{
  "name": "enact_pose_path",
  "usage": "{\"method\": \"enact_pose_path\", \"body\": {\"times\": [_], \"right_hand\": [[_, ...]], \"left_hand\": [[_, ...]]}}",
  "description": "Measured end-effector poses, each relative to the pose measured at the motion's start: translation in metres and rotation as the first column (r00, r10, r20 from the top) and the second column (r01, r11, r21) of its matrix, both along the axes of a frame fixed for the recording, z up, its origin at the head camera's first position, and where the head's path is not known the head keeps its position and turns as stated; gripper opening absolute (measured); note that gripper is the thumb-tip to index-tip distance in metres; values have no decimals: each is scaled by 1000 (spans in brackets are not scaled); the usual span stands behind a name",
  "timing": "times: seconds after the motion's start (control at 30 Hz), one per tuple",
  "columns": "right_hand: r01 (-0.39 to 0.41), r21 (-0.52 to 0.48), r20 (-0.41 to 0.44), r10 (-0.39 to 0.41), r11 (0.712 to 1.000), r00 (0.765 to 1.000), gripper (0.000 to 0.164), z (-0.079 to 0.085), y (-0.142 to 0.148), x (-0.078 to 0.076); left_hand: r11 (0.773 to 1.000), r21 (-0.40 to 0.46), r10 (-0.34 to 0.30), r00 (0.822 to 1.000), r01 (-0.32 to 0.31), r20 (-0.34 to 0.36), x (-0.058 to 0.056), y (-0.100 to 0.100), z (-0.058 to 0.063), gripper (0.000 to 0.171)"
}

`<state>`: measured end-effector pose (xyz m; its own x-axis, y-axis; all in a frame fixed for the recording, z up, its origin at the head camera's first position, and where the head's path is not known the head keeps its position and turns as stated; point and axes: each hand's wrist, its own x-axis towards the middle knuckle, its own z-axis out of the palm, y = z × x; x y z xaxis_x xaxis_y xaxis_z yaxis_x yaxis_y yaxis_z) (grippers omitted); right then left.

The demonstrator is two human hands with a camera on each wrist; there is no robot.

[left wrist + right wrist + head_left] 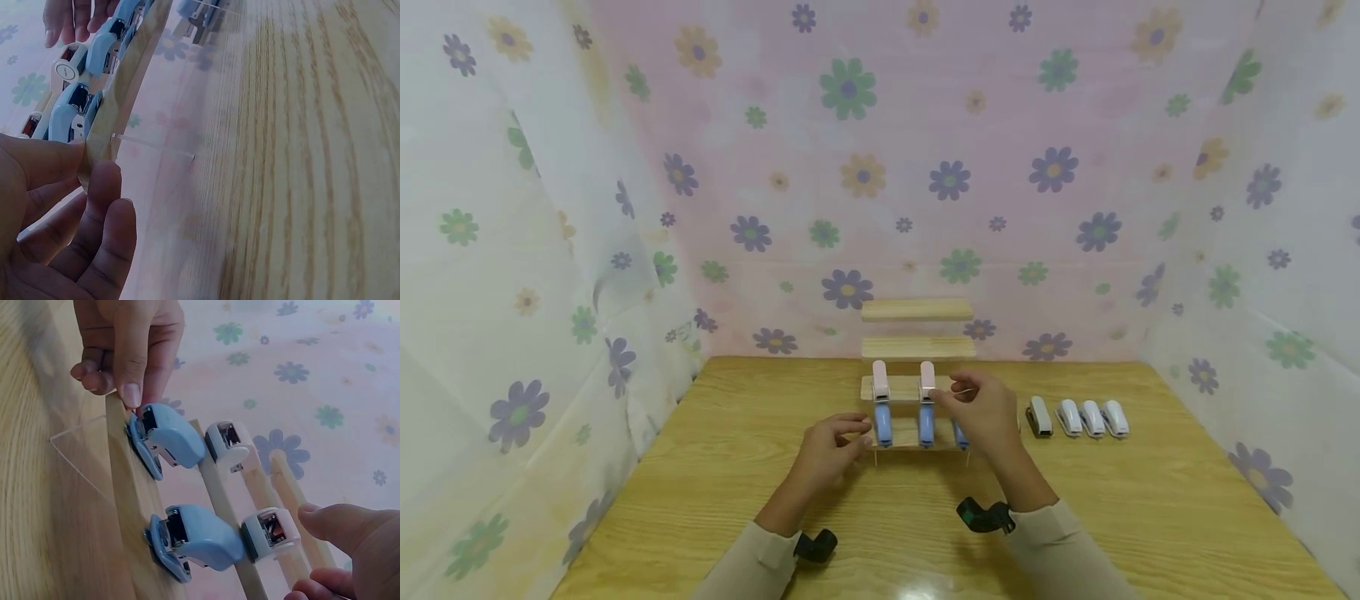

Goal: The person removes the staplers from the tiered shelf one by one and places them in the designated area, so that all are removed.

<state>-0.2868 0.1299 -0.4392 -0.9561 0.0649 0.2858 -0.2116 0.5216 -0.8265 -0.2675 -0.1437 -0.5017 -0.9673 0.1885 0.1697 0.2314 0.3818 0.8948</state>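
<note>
A stepped rack of wooden slats (917, 347) carries small staplers. Blue staplers (883, 425) sit along its lowest slat, and two pink-and-white staplers (880, 381) stand on the slat above. My left hand (829, 450) pinches the left end of the lowest slat (100, 134) between thumb and fingers, beside the end blue stapler (169, 434). My right hand (988, 417) is at the right pink-and-white stapler (272, 532), its thumb tip beside that stapler's front. Between its thumb and loosely bent fingers nothing is held. Whether the thumb touches the stapler, I cannot tell.
Right of the rack, a dark-based stapler (1040, 416) and three white staplers (1093, 418) stand in a row on the wooden table (737, 500). Clear supports (153, 145) hold the slats up. Flowered cloth (895, 208) hangs behind and on both sides.
</note>
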Motion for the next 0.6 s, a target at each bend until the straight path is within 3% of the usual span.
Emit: {"method": "enact_pose_path", "body": {"times": [0.33, 0.6], "right_hand": [[-13, 7, 16, 12, 1000, 1000, 57, -7, -11, 2], [3, 32, -25, -2, 999, 1000, 55, -8, -14, 3]], "left_hand": [[1000, 17, 9, 1000, -9, 15, 1, 1, 2, 25], [1000, 20, 7, 1000, -7, 2, 1, 2, 0, 26]]}}
